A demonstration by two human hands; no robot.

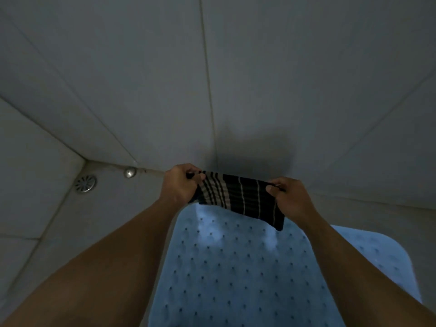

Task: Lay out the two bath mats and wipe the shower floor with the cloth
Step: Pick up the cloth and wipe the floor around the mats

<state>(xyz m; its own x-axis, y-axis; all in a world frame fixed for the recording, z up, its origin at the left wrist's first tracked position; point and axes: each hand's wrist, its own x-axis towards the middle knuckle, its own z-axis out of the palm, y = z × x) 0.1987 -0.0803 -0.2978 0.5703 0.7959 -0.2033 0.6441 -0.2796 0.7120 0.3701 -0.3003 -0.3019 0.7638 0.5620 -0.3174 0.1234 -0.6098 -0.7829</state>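
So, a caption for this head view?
Left hand and right hand hold a striped cloth above a blue bath mat.

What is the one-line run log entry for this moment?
left hand, right hand: grip dark striped cloth | blue dotted bath mat: flat below

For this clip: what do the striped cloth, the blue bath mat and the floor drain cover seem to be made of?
Striped cloth: soft textile, matte, dark with pale stripes; it creases and hangs limp.
Blue bath mat: probably rubber or soft plastic, faint sheen, regular rows of small holes.
Floor drain cover: metal, likely stainless or chromed; bright, reflective, with radial slots.
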